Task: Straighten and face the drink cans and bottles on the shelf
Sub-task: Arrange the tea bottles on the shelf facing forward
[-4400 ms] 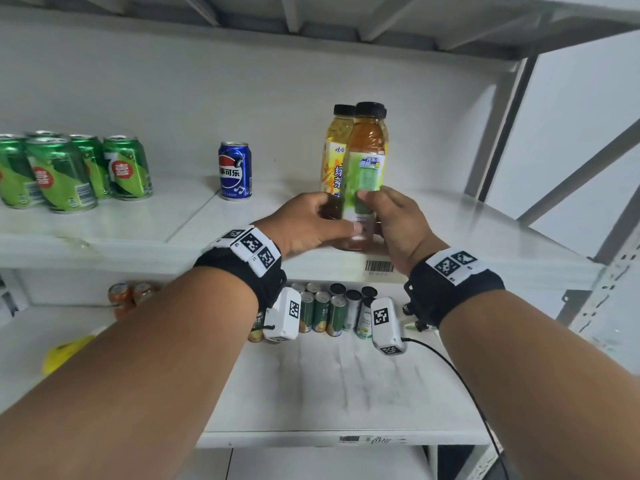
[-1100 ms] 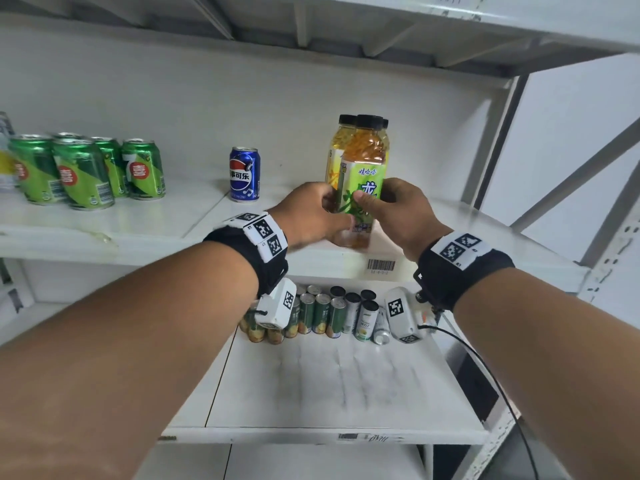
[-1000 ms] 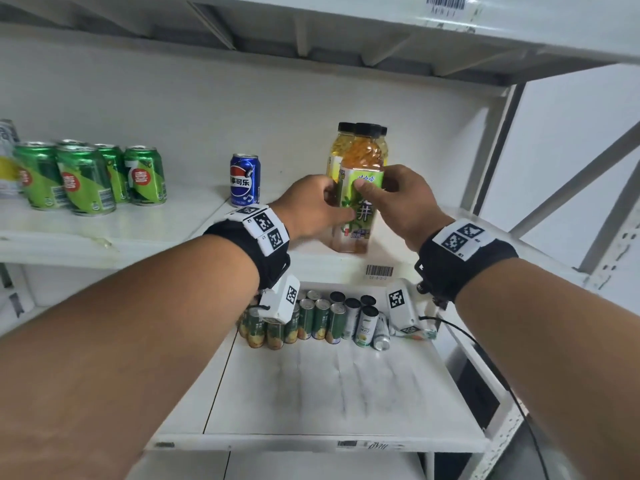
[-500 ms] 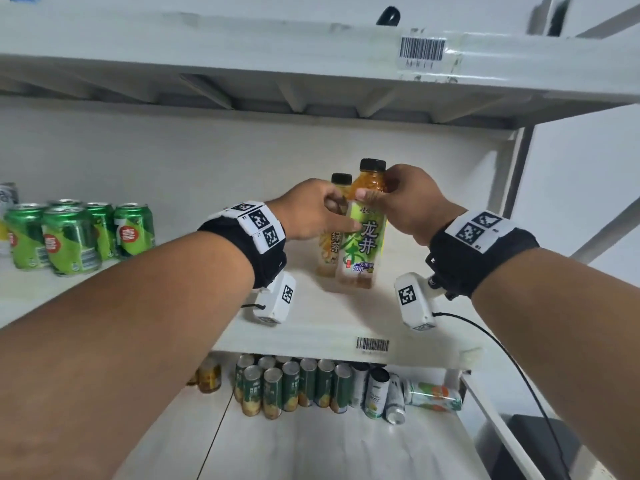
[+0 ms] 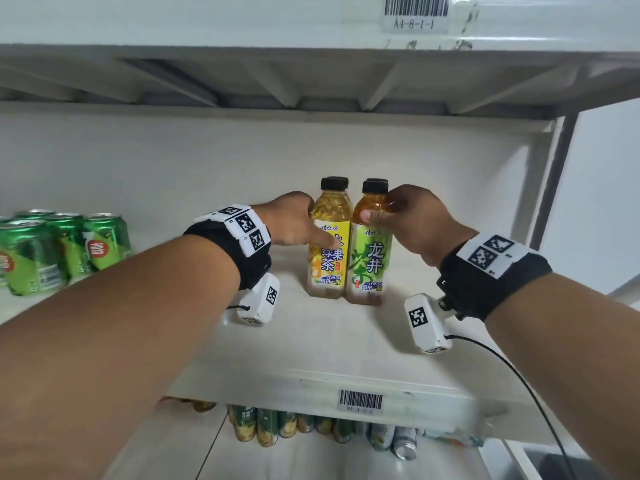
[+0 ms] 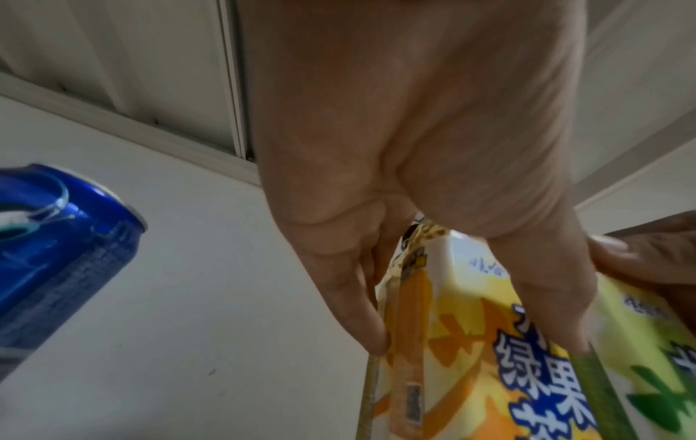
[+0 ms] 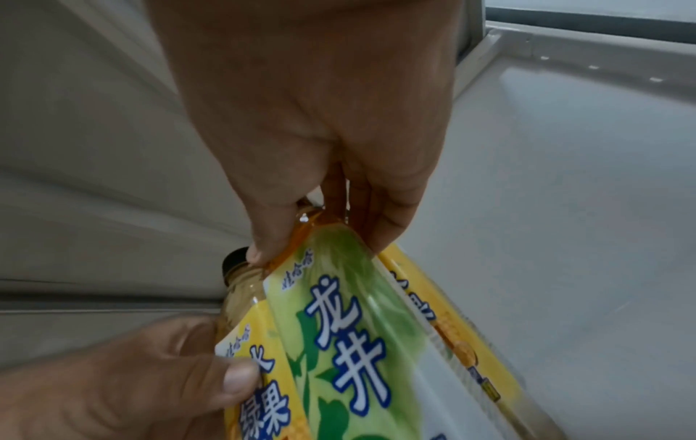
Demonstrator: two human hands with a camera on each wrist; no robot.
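Bottles stand upright on the white shelf, side by side and touching, labels turned toward you. The yellow-label bottle sits at 9 o'clock of the green-label bottle; each has a black screw cap, a clear plastic shoulder showing amber tea, and a glossy printed sleeve with blue-and-white characters. A further black cap peeks out directly behind each one, so each front bottle hides another.

Your left hand grasps the yellow-label bottle at label height: the thumb lies across the front of the sleeve, and the left wrist view shows the fingers wrapped down its far side. Your right hand pinches the green-label bottle at the bare shoulder just below the cap, thumb tip on the front, fingers curled round the other side.

At 9 o'clock of the bottles, well apart, a cluster of green cans stands upright on the same shelf, metal bodies with red round badges. A blue can appears only in the left wrist view, smooth and glossy, with a silver rim. On the lower shelf, at 6 o'clock, a row of cans stands partly hidden under the shelf edge, which carries a barcode sticker.
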